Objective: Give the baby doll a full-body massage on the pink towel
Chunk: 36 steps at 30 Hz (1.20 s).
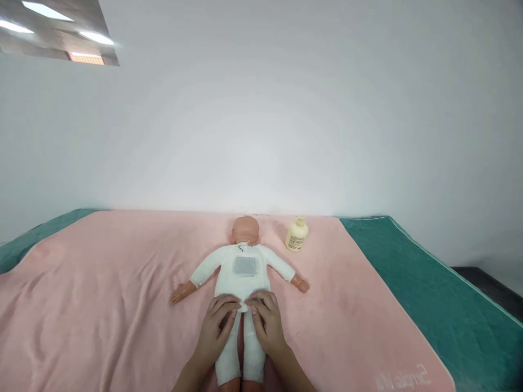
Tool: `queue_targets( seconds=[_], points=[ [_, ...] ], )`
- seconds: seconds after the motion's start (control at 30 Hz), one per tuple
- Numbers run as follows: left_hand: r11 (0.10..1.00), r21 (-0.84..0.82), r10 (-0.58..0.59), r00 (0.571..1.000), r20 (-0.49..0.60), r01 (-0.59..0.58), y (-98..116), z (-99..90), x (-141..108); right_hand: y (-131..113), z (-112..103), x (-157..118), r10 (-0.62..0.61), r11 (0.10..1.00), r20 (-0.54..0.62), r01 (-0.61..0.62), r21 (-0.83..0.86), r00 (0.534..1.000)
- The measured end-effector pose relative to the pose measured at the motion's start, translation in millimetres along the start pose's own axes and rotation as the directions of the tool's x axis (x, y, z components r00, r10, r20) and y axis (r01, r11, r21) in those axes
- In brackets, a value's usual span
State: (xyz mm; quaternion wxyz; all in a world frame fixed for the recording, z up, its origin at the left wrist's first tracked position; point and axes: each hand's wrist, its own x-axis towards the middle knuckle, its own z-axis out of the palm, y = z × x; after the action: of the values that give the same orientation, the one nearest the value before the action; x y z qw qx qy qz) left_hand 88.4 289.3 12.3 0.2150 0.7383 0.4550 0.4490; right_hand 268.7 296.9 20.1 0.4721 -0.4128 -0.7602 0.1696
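Note:
A baby doll [220, 277] lies stretched out with its bald head toward the wall and the back of the head facing up. Its body is white cloth, with a grey rectangular panel on the back; the arms are spread to both sides. My left hand [218, 321] rests on the left side of the doll's lower body, fingers lightly bent and apart from the thumb. Opposite it, my right hand [267, 321] lies on the right side in the same way. The fingertips of both hands nearly meet over the white cloth at the middle. What lies under my palms is hidden.
A pale yellow bottle [296, 235] with a printed label stands right of the doll's head. Beneath everything is a pink blanket [347, 321], wrinkled at left, over a green cover [441, 299]. A white wall [261, 109] rises behind.

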Motion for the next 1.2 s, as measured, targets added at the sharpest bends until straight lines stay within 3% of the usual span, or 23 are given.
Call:
queue_targets(
  seconds=[0.17,0.4,0.6,0.87,1.2],
  points=[
    [0.999,0.032,0.042,0.998,-0.050,-0.041,-3,-0.6,-4,2,-1,-3,-0.021,0.998,0.005,0.021,-0.062,1.000],
    [0.998,-0.043,-0.050,0.999,-0.001,0.050,-4,-0.4,6,1,0,5,0.046,0.996,0.055,-0.041,-0.078,0.997],
    [0.997,-0.045,-0.065,0.998,0.003,0.065,-5,-0.6,8,2,1,5,0.032,0.994,0.055,-0.026,-0.104,0.998],
    [0.995,0.091,0.035,0.999,-0.037,-0.032,-5,-3.0,-2,2,0,-1,-0.014,0.989,0.032,0.019,-0.148,0.999],
    [0.995,0.100,-0.014,1.000,0.013,0.013,-6,-1.5,6,5,3,5,0.057,0.989,0.063,-0.048,-0.137,0.996]
  ],
)
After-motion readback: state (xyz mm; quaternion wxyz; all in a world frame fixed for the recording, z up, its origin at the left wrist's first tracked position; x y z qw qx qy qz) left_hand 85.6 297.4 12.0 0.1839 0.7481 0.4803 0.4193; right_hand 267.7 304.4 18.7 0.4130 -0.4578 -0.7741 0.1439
